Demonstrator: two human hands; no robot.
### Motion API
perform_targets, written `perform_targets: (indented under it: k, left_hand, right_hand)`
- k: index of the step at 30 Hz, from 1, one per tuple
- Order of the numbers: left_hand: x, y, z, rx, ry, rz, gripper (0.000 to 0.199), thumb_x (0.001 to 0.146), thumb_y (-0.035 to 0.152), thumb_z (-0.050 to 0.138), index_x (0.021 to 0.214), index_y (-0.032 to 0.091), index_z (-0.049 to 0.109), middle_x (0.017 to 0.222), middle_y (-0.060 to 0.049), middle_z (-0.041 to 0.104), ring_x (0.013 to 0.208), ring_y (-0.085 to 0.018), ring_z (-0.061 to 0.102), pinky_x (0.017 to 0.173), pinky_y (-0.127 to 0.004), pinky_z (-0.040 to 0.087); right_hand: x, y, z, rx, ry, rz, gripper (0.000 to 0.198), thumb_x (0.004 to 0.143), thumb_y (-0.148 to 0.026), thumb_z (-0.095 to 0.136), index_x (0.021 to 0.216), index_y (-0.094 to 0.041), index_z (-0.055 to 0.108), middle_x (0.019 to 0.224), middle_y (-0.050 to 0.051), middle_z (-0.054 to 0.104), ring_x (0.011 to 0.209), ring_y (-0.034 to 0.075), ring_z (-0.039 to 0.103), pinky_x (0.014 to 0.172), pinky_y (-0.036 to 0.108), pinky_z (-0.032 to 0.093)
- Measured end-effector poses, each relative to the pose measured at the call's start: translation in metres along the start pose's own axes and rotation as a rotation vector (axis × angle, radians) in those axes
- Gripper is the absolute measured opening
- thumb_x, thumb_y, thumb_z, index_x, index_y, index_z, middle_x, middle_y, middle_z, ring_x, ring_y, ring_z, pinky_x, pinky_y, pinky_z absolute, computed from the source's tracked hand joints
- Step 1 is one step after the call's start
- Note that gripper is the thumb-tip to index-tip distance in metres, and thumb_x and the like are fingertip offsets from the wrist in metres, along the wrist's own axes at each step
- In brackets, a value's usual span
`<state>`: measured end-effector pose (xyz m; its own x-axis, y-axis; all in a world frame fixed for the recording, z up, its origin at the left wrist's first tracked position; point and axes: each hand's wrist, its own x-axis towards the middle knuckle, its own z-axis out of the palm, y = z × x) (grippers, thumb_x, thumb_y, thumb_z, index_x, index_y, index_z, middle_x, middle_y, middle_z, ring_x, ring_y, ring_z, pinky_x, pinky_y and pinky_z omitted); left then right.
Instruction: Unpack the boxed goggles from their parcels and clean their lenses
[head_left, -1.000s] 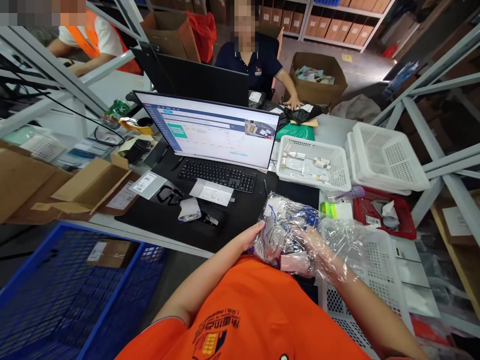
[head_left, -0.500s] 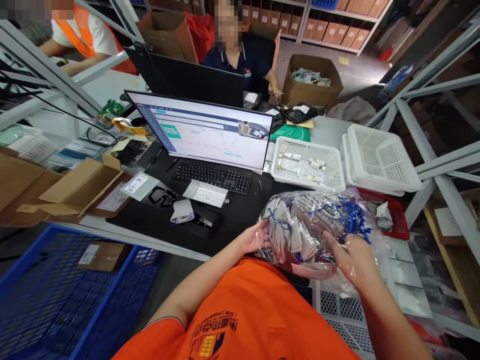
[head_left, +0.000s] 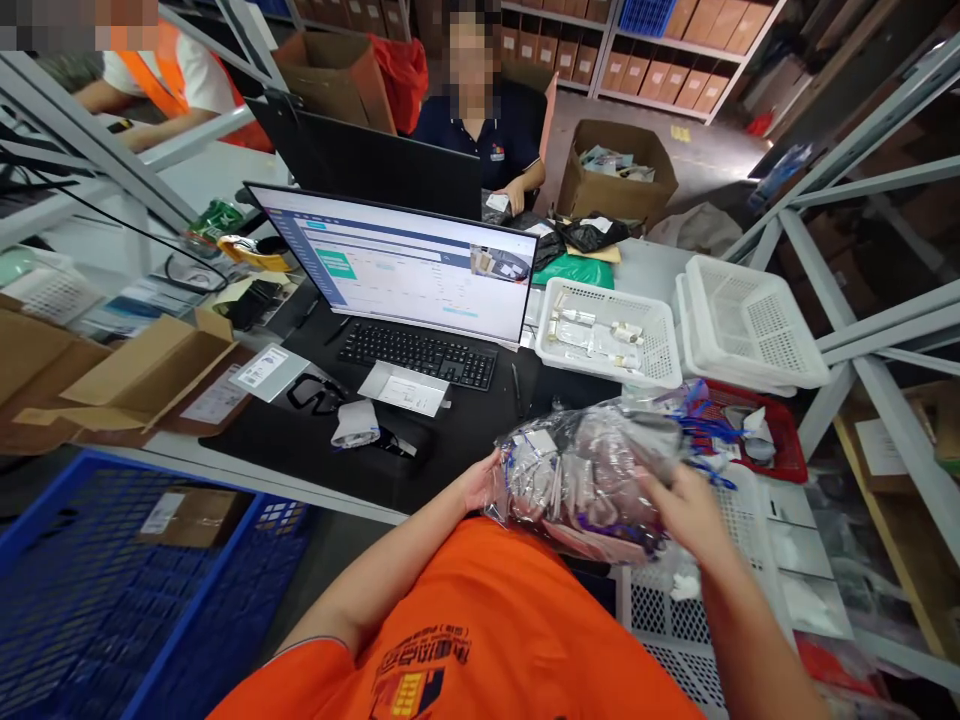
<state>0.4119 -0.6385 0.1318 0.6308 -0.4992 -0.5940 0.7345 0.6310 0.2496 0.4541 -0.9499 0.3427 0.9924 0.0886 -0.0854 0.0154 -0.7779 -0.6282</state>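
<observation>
Plastic bag (head_left: pixel 581 490), transparent, holds grey pouches (head_left: pixel 596 472) with blue cords (head_left: pixel 705 428); left hand (head_left: pixel 478 482) grips one side. Right hand (head_left: pixel 686 510) clasps the opposite side.

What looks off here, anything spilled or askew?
Nothing plainly spilled or broken. One untidy spot: blue cords straggle beyond the right hand toward the red basket, while the clear bag's other contents sit bunched. Can't tell whether film covers those cords.
</observation>
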Motion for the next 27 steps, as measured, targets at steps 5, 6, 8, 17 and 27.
perform_targets:
  k: [5,6,8,17,27]
  left_hand:
    - [-0.01,-0.007,-0.043,0.091,0.219,0.084,0.054,0.09,0.065,0.06,0.106,0.014,0.067,0.095,-0.013,0.074,0.093,-0.03,0.072,0.087,-0.043,0.055]
    - [-0.014,-0.008,-0.049,0.113,0.266,0.118,0.054,0.088,0.066,0.062,0.106,0.015,0.067,0.095,-0.013,0.074,0.092,-0.029,0.072,0.085,-0.041,0.056]
    - [-0.019,-0.01,-0.058,0.169,0.357,0.188,0.05,0.087,0.06,0.068,0.108,0.015,0.066,0.096,-0.011,0.073,0.089,-0.026,0.071,0.081,-0.037,0.056]
    - [-0.012,-0.015,-0.055,0.449,0.601,0.319,0.022,0.095,0.034,0.068,0.096,0.012,0.066,0.092,-0.003,0.068,0.081,-0.015,0.066,0.079,-0.033,0.056]
    - [-0.009,-0.005,-0.055,0.591,0.66,0.243,0.024,0.089,0.035,0.073,0.084,0.014,0.062,0.068,0.004,0.06,0.058,-0.011,0.055,0.062,-0.025,0.047]
  right_hand:
    - [-0.012,0.003,0.092,0.066,-0.043,0.042,0.051,0.079,-0.067,0.046,0.052,-0.024,0.051,0.046,0.004,0.052,0.047,0.018,0.049,0.05,0.031,0.039]
    - [-0.015,0.005,0.096,0.064,-0.02,0.058,0.051,0.079,-0.067,0.048,0.05,-0.026,0.047,0.045,0.005,0.05,0.047,0.019,0.049,0.051,0.032,0.038]
    - [-0.017,0.011,0.093,0.063,0.039,0.089,0.049,0.079,-0.066,0.05,0.05,-0.026,0.045,0.048,0.007,0.052,0.051,0.021,0.051,0.054,0.033,0.037]
    - [-0.014,0.055,0.039,0.23,0.388,0.211,0.05,0.079,-0.065,0.061,0.071,-0.016,0.065,0.065,0.011,0.067,0.063,0.024,0.064,0.064,0.036,0.053]
    - [0.047,0.143,-0.089,0.029,1.09,0.346,0.056,0.099,-0.037,0.027,0.143,-0.003,0.032,0.145,0.03,0.046,0.136,0.034,0.052,0.108,0.048,0.047]
